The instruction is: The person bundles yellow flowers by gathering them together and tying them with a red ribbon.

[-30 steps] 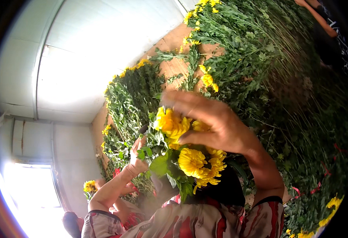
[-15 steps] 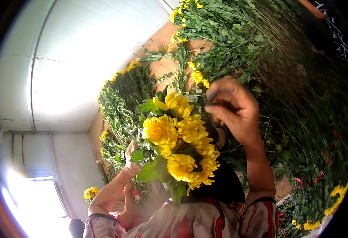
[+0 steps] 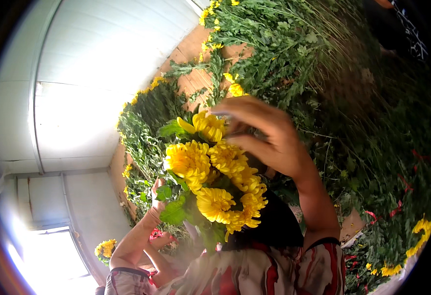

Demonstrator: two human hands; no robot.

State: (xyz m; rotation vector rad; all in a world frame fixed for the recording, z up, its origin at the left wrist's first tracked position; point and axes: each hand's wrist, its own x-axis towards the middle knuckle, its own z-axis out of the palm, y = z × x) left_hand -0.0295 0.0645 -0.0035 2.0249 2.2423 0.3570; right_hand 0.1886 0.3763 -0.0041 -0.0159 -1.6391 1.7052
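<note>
Just in front of my chest is a bunch of yellow chrysanthemums [image 3: 215,202], blooms facing up toward me, with green leaves around their edge. My left hand [image 3: 157,195] is at the left side of the bunch and holds it from below; leaves and blooms hide most of its fingers and the stems. Above the right edge of the topmost bloom [image 3: 209,127], my right hand [image 3: 254,125] reaches in with thumb and fingers apart. It is slightly blurred, and I cannot tell whether the fingertips touch the petals.
Long-stemmed chrysanthemums [image 3: 284,54] lie heaped on the brown floor [image 3: 190,81] ahead and right. Another row [image 3: 149,118] lies along the white wall [image 3: 87,98]. Red ties [image 3: 396,208] show among stems at right. Another person's arm [image 3: 160,263] is at lower left; dark patterned clothing [image 3: 409,29] shows upper right.
My right hand has moved left, from beside the bunch to its topmost bloom, and its fingers have spread. The bunch sits slightly farther left in view, still in my left hand.
</note>
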